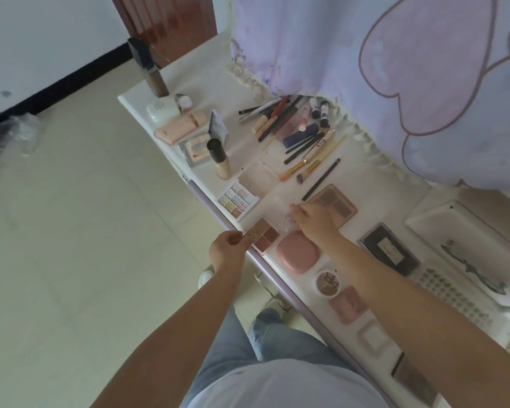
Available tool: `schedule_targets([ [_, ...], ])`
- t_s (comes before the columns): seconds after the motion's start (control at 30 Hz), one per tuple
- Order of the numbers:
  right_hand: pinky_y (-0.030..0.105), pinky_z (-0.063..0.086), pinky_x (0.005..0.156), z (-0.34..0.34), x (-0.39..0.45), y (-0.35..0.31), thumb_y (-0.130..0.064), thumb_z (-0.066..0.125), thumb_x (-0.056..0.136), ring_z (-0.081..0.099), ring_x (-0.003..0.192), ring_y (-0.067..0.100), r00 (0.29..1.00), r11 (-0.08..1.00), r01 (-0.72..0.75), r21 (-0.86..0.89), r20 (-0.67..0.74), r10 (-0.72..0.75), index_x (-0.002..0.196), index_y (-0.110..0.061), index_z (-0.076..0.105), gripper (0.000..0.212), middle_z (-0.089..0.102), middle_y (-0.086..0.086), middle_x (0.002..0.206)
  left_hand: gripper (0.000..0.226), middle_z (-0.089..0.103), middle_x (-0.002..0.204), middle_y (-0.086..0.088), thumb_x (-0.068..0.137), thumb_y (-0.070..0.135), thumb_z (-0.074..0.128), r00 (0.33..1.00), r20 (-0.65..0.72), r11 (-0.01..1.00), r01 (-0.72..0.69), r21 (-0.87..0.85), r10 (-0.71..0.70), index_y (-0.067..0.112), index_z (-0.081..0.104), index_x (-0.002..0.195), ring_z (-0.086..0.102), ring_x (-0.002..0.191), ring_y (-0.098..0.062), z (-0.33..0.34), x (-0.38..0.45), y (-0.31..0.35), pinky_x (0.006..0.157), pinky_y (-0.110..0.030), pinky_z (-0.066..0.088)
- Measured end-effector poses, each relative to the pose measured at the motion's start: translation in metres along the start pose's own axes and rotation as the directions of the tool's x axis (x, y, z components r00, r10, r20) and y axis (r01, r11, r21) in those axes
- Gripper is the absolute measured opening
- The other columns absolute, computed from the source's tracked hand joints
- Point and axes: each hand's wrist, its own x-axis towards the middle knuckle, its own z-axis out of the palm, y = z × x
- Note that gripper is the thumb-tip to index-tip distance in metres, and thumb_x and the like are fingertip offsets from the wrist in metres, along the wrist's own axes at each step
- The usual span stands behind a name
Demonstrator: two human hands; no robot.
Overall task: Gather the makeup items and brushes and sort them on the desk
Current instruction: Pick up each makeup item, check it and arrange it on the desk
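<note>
My left hand pinches the near corner of a small brown eyeshadow palette at the desk's front edge. Its clear lid lies flipped open behind it. My right hand hovers just right of that palette with curled fingers that pinch a thin dark applicator, mostly hidden in the fingers. A pastel palette, a brown palette and a pink compact lie around the hands. Brushes and pencils are heaped at the back of the white desk.
A foundation bottle stands at the left with cases behind it. A round compact, a pink case and a black box lie to the right. A white tray sits far right; a lilac cloth hangs behind.
</note>
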Motion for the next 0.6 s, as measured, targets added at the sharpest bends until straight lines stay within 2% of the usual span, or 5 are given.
schedule_targets([
  [0.17,0.019,0.035,0.058,0.001,0.005,0.006,-0.016,0.038,0.097,0.056,0.080,0.032,1.000,0.989,0.005,-0.146,-0.021,-0.008,0.077,0.004,0.061,0.037,0.064,0.019,0.078,0.004,0.068,0.089,-0.013,0.081,0.008,0.065,0.998,-0.051,0.997,-0.021,0.079,0.025,0.009,0.062,0.084,0.065,0.090,-0.030,0.003,0.004,0.002,0.085,-0.038,0.053],
  [0.27,0.032,0.041,0.081,-0.002,0.000,0.007,-0.015,0.039,0.096,0.056,0.089,0.026,0.998,0.995,0.000,-0.104,-0.065,-0.007,0.102,0.002,0.060,0.028,0.060,0.015,0.092,0.010,0.067,0.086,-0.010,0.082,0.009,0.063,0.999,-0.029,0.997,-0.026,0.079,0.028,0.004,0.064,0.091,0.065,0.089,-0.030,0.005,0.006,0.003,0.084,-0.038,0.054],
  [0.4,0.030,0.038,0.092,0.001,-0.030,0.014,-0.024,0.053,0.090,0.043,0.116,0.023,0.997,0.932,0.075,-0.355,0.019,-0.073,0.131,-0.003,0.040,0.048,0.048,0.010,0.123,0.010,0.069,0.093,-0.012,0.085,0.013,0.060,0.998,0.005,0.995,-0.061,0.083,0.061,0.008,0.063,0.093,0.063,0.085,-0.027,0.003,0.000,-0.002,0.081,-0.035,0.053],
  [0.5,0.034,0.036,0.100,0.018,-0.056,0.025,-0.042,0.061,0.080,0.035,0.125,0.025,0.994,0.782,0.080,-0.619,0.111,-0.013,0.136,-0.013,0.028,0.071,0.036,0.008,0.135,0.011,0.065,0.090,-0.006,0.087,0.009,0.054,0.992,0.029,0.985,-0.124,0.121,0.121,0.009,0.062,0.094,0.057,0.079,-0.018,-0.002,-0.006,-0.010,0.070,-0.026,0.046],
  [0.6,0.029,0.038,0.096,0.028,-0.058,0.036,-0.037,0.064,0.078,0.037,0.120,0.024,0.997,0.771,0.075,-0.632,0.072,-0.038,0.135,-0.014,0.028,0.072,0.039,0.007,0.130,0.009,0.058,0.086,0.002,0.090,0.009,0.050,0.981,0.054,0.967,-0.195,0.162,0.189,0.014,0.057,0.094,0.052,0.077,-0.012,-0.008,-0.015,-0.014,0.061,-0.015,0.040],
])
